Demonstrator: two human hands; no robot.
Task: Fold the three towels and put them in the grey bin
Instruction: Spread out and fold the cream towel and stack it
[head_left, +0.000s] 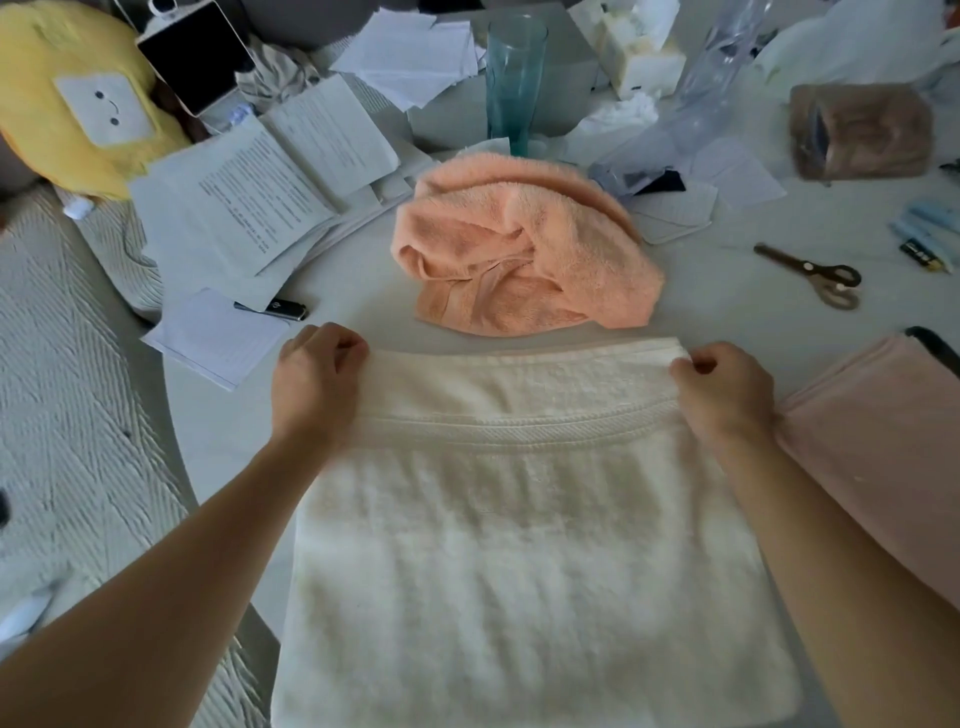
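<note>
Your left hand (317, 374) and right hand (722, 389) each pinched a far corner of the white towel (519, 545) spread flat on the table (358, 291) before you, the crumpled peach towel (524, 249) just beyond it.

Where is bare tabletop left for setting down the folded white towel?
Bare patches: between the orange towel and scissors, and left of the white towel, below the notepad. The far side is crowded with papers, a glass and wrappers.
</note>
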